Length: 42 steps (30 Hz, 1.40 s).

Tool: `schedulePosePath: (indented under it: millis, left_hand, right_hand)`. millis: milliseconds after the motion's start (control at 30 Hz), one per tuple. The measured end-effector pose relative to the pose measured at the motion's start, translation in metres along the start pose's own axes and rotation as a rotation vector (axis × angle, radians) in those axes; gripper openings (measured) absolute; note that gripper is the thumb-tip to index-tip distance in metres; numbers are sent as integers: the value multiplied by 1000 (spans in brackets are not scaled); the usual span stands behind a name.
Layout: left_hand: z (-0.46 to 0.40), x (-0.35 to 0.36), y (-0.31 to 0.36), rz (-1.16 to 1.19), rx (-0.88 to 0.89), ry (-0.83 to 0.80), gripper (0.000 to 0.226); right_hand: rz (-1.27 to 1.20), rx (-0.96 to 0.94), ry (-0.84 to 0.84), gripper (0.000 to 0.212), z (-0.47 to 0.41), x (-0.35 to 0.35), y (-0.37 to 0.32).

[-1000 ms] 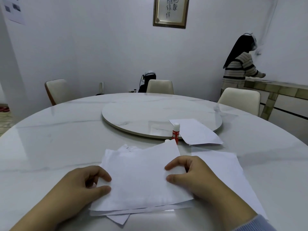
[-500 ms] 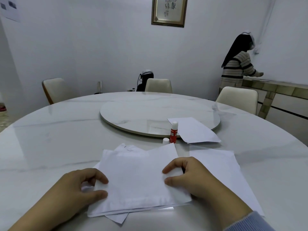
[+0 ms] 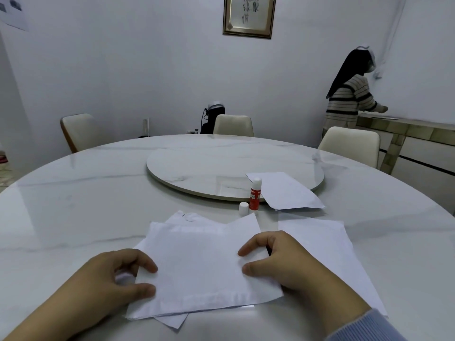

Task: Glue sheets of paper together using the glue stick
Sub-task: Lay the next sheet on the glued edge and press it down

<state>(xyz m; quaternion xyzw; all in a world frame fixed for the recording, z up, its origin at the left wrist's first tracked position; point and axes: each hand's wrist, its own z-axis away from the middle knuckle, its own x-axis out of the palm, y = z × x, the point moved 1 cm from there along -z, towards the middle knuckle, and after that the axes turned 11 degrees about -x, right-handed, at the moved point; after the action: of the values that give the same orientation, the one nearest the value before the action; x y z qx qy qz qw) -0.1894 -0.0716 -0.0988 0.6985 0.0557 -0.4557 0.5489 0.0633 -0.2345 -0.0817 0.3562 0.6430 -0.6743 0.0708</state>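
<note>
The left hand [image 3: 115, 279] rests on the left edge of the top sheet [image 3: 202, 267], fingers curled, thumb and forefinger tips pressing on the paper. The right hand [image 3: 278, 262] does the same on the right edge, fingers bent, tips pressing down rather than wrapping round anything. That sheet lies on a small stack of papers [image 3: 172, 321] whose corners poke out at the near side and the far left.

The step looks like pressing the glued sheets flat. To do it well, hold one side still and smooth outward from the middle toward the edges, so no wrinkles or air pockets stay, and keep the corners aligned while the glue grips.

The glue stick [image 3: 254, 194] stands upright on the table [image 3: 73, 205], far of the right hand and well apart from it, its white cap [image 3: 243, 208] just beside it to the left. A loose sheet [image 3: 327, 244] lies right of the right hand; another sheet [image 3: 285, 190] rests partly on the turntable [image 3: 197, 168].
</note>
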Motion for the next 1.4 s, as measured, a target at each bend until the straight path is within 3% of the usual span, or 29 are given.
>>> schedulePosePath:
  millis: [1033, 1233, 1300, 1400]
  left_hand:
    - [-3, 1, -2, -71, 44, -13, 38]
    - [-4, 1, 7, -211, 39, -95, 37]
    - [-6, 2, 20, -267, 15, -33, 35]
    - [-13, 19, 49, -278, 20, 170, 39]
  right_hand:
    - [95, -31, 1, 23, -2, 0, 4]
    - [214, -66, 73, 71, -1, 1, 2]
    - [266, -160, 136, 75, -2, 3, -1]
    - [336, -285, 164, 59, -10, 16, -8]
